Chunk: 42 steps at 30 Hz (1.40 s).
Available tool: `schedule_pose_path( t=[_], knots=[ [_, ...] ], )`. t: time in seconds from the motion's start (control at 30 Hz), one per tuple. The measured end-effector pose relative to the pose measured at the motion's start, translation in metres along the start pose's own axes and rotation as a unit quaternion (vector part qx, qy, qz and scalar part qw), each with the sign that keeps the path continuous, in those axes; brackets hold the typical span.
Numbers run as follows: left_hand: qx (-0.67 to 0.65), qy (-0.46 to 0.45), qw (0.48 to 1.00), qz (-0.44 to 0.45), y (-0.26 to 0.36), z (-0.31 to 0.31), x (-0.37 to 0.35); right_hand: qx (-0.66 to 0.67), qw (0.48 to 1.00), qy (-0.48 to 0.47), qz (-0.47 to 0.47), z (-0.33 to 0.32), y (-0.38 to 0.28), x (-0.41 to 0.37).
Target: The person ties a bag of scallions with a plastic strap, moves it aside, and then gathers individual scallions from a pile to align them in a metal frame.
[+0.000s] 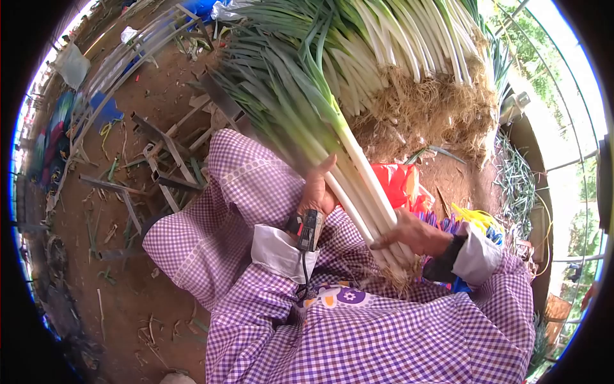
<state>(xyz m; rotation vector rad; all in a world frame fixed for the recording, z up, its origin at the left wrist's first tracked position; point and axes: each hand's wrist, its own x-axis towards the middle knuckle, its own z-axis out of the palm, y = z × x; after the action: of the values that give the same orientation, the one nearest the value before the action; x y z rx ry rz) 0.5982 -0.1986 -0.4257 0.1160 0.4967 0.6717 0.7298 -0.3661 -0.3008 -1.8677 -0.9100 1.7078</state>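
A bunch of leeks [364, 173] lies slanted across my lap, green tops up and to the left, rooted white ends down and to the right. My left hand [320, 189] holds the stalks partway up, its thumb on the near side and its fingers mostly hidden beneath. Close above the roots [398, 276], my right hand [412, 233] is wrapped round the white ends. A small dark device with a cable [311, 229] is strapped at my left wrist. Checked purple cloth [384, 333] covers my arms and lap.
Beyond my hands is a large pile of leeks [422, 45], roots towards me. A red plastic bag [400, 182] and yellow ties [476, 221] sit to the right. Metal frames [163, 153] stand on the dirt floor [173, 294] at left. Loose green leaves [515, 182] lie far right.
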Motion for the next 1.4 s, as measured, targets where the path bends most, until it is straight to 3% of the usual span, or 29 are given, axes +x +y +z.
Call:
schedule_pose_path(
  t=[0.07,0.17,0.2,0.3,0.47,0.7,0.73,0.83,0.9,0.93,0.97,1.03,1.17,1.23,1.3,1.4],
  knots=[
    [-0.025,-0.010,1.000,-0.005,0.002,0.006,0.000,-0.032,0.999,0.021,-0.013,0.002,0.005,-0.023],
    [-0.032,-0.134,0.990,-0.009,0.010,0.020,-0.007,-0.019,1.000,-0.005,0.011,-0.002,0.012,-0.051],
    [-0.047,-0.136,0.989,-0.014,0.010,0.018,-0.005,0.001,0.999,-0.032,0.040,-0.007,0.017,-0.055],
    [-0.063,-0.101,0.993,0.002,0.013,0.012,-0.002,-0.032,0.999,0.039,-0.005,-0.005,0.023,-0.073],
    [-0.034,-0.172,0.984,0.013,0.036,0.026,-0.012,-0.113,0.993,0.044,0.012,-0.017,0.019,-0.080],
    [0.041,-0.241,0.960,0.136,0.111,0.052,-0.034,-0.208,0.969,0.030,-0.131,-0.042,-0.008,-0.033],
    [0.052,-0.241,0.954,0.170,0.129,0.054,-0.038,-0.227,0.948,0.062,-0.215,-0.041,-0.011,-0.012],
    [0.079,-0.219,0.934,0.272,0.188,0.057,-0.053,-0.292,0.943,0.034,-0.157,-0.039,-0.086,0.007],
    [0.094,-0.188,0.918,0.337,0.229,0.066,-0.077,-0.265,0.928,-0.032,-0.259,-0.037,-0.126,0.041],
    [0.094,-0.202,0.909,0.352,0.251,0.069,-0.088,-0.335,0.903,-0.026,-0.269,-0.035,-0.150,0.057],
    [0.093,-0.215,0.900,0.366,0.274,0.068,-0.099,-0.342,0.921,-0.042,-0.181,-0.025,-0.186,0.064],
    [0.075,-0.245,0.892,0.373,0.325,0.055,-0.127,-0.457,0.831,0.057,-0.312,-0.014,-0.216,0.109],
    [0.108,-0.194,0.838,0.499,0.407,0.021,-0.187,-0.514,0.778,-0.098,-0.348,0.052,-0.325,0.176],
    [0.093,-0.189,0.832,0.514,0.443,-0.021,-0.214,-0.465,0.798,-0.144,-0.357,0.090,-0.356,0.215],
    [0.083,-0.170,0.825,0.532,0.462,-0.065,-0.229,-0.480,0.781,-0.162,-0.366,0.128,-0.382,0.255],
    [0.069,-0.119,0.817,0.561,0.464,-0.136,-0.230,-0.458,0.762,-0.327,-0.322,0.178,-0.398,0.330]
  ],
)
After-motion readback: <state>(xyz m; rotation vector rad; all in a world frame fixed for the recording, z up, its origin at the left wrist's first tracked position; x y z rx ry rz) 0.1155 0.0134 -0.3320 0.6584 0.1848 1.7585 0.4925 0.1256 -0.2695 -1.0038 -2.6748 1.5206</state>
